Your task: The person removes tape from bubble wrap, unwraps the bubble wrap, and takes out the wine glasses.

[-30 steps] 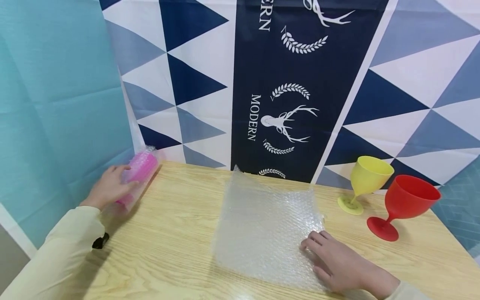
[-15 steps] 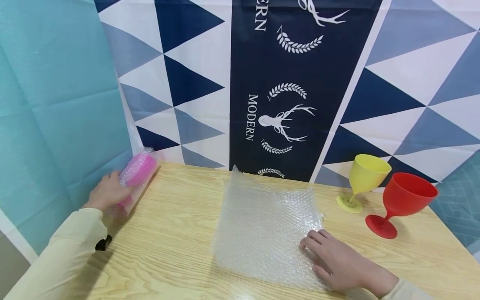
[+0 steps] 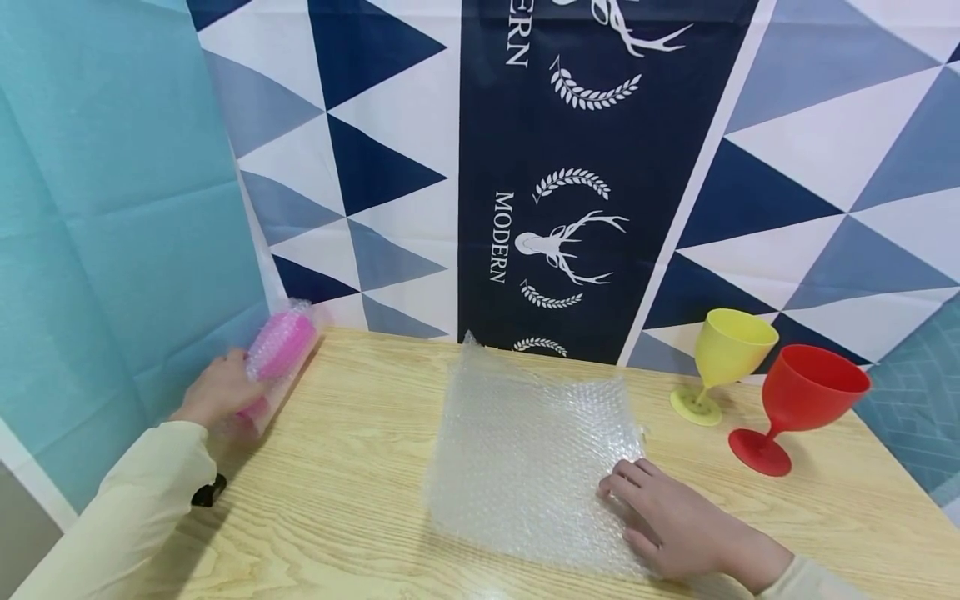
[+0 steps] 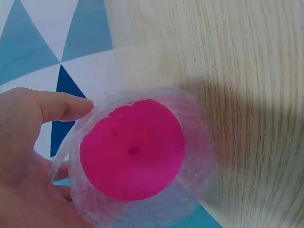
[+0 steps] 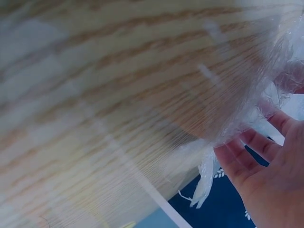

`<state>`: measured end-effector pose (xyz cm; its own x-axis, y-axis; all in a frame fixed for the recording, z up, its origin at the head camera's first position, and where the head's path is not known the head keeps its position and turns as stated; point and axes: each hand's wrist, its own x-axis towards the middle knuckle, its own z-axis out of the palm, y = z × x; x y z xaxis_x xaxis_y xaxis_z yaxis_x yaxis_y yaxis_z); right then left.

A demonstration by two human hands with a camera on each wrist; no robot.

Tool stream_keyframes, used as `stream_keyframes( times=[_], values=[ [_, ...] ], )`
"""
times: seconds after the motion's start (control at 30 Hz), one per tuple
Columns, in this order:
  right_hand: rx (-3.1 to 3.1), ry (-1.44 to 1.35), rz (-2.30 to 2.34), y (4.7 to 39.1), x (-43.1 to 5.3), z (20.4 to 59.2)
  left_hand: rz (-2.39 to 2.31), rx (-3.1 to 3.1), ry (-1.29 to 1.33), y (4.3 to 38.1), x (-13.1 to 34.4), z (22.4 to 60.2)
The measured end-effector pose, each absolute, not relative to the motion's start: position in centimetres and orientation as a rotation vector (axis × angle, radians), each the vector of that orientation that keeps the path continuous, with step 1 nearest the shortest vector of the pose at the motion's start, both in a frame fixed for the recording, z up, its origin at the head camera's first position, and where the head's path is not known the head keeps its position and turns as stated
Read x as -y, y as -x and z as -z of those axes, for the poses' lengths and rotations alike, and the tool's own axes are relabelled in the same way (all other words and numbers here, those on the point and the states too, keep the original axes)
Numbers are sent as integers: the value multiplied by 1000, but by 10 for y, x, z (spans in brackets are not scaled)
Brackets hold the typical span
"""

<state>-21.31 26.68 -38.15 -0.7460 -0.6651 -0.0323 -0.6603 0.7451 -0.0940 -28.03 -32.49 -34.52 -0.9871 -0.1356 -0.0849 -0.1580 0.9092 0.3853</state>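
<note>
In the head view my left hand is at the far left, holding a pink goblet rolled in bubble wrap. The left wrist view shows the goblet's round base facing the camera. My thumb touches the clear wrap, while the other fingers pass partly out of sight behind it. My right hand rests with relaxed fingers on the right edge of a flat bubble wrap sheet. Crinkled plastic lies at the right fingertips in the right wrist view.
A yellow goblet and a red goblet stand upright on the right side of the wooden table. Patterned cloth hangs along the back, and a teal cloth hangs at the left.
My left fingers have drawn back slightly toward the left side of the wrapped goblet. My right hand and the flat sheet stay nearly still; the head view has shifted slightly.
</note>
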Motion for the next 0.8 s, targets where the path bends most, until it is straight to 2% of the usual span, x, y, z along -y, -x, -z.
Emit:
stream_keyframes(
  times=[0.8],
  values=[
    [-2874,1099,144,213,-269,383,-713,-3042,60,242,281,339]
  ],
)
